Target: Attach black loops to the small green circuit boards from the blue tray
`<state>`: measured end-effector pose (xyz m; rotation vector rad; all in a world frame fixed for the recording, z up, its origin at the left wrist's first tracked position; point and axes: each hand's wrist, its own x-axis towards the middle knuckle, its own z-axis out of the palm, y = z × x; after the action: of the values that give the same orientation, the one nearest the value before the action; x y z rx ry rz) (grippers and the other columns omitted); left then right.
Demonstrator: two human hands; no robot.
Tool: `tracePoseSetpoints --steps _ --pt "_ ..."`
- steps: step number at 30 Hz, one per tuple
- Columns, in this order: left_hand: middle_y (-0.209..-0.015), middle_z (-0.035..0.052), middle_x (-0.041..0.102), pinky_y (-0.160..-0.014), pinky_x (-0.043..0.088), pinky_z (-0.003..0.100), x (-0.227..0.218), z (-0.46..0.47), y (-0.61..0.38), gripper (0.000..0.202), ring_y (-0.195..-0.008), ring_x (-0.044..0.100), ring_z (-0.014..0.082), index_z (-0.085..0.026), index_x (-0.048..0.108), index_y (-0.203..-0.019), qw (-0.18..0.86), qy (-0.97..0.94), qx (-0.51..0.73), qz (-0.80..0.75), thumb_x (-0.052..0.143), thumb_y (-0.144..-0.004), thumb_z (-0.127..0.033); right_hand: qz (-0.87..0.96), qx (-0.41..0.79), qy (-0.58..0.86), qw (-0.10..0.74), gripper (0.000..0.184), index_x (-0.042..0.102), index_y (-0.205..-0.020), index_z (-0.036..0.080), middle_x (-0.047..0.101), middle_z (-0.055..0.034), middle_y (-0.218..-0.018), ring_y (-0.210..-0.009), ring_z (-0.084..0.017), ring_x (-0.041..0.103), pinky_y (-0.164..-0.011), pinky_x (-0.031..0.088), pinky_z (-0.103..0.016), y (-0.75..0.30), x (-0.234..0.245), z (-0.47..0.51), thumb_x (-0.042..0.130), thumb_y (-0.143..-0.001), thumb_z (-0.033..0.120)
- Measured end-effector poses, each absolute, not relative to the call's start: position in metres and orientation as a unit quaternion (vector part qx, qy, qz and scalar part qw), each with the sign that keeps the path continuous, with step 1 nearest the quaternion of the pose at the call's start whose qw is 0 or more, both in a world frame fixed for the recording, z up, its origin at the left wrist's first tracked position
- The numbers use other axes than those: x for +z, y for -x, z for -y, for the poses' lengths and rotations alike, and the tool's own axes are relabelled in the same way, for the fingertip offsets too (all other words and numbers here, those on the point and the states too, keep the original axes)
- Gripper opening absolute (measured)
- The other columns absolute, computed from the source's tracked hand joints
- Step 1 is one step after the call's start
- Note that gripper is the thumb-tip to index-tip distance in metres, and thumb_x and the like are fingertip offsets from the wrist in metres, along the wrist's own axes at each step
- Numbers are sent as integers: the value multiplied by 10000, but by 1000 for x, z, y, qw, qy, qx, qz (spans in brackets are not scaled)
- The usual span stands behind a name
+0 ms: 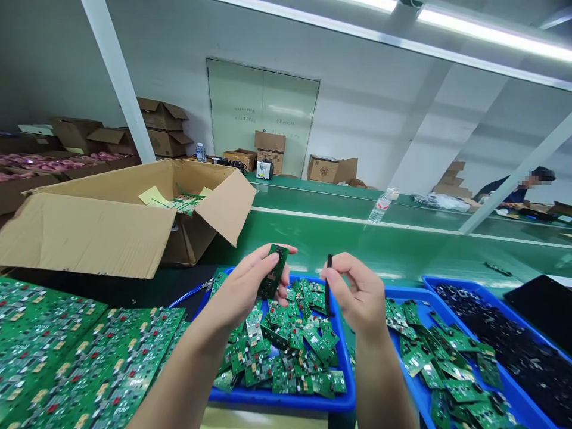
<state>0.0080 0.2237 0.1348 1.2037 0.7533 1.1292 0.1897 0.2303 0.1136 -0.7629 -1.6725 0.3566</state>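
My left hand is closed on a small green circuit board, held upright with the thumb on its face. Pinched between the thumb and fingers of my right hand is a thin black strip. The strip hangs apart from the board, to its right. Below both hands lies a blue tray heaped with small green circuit boards. A second blue tray of similar boards, many bearing black parts, stands to the right of my right forearm.
Large uncut board panels lie at left, with blue-handled pliers nearby. Behind them stands an open cardboard box. Another tray at far right holds small black parts. A bottle stands across the green bench; a person works beyond.
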Motion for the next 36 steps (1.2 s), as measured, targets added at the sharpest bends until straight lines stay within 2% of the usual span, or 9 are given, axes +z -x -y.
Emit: tracePoseSetpoints --steps 6,10,14,22,27,31,36 --pt "-670 1 589 -550 494 223 134 -220 -17 378 -573 566 115 -115 610 -1102 616 -568 436 -329 554 -837 -379 819 28 266 508 199 489 -667 212 564 -21 -643 -611 -145 529 -585 462 -279 -184 116 -229 480 -858 155" --pt "-618 -9 578 -547 462 200 135 -218 -23 250 -566 536 102 -125 644 -880 588 -602 425 -333 544 -831 -349 822 14 264 504 221 480 -637 219 556 -15 -634 -646 -149 561 -679 524 -303 -179 114 -232 468 -838 131" --pt "-572 1 579 -510 449 195 136 -217 -24 263 -537 555 110 -140 584 -704 584 -621 405 -332 489 -855 -333 825 0 269 496 218 469 -638 222 546 -12 -624 -669 -157 583 -680 527 -304 -181 113 -233 467 -838 136" --pt "-553 3 586 -521 456 194 139 -215 -25 273 -530 555 108 -149 559 -672 570 -632 400 -341 460 -864 -316 826 -5 272 494 219 462 -636 214 561 -19 -636 -679 -156 589 -646 505 -282 -182 114 -233 465 -837 129" --pt "-546 8 592 -538 475 211 137 -215 -25 296 -529 569 119 -153 545 -671 560 -641 396 -344 462 -879 -346 823 4 280 495 239 458 -612 218 535 -1 -597 -601 -136 540 -605 487 -272 -180 113 -234 453 -833 127" --pt "-529 -3 564 -484 457 199 134 -217 -26 353 -467 552 104 -148 534 -650 551 -642 405 -347 458 -889 -396 819 3 291 494 247 465 -617 220 543 -5 -598 -602 -141 546 -627 488 -283 -182 113 -234 450 -852 144" --pt "-559 -31 537 -416 413 173 130 -218 -24 359 -395 530 72 -142 526 -665 535 -635 429 -357 452 -903 -399 780 43 352 516 127 561 -761 197 615 -18 -676 -609 -140 579 -581 482 -268 -190 115 -233 521 -875 235"
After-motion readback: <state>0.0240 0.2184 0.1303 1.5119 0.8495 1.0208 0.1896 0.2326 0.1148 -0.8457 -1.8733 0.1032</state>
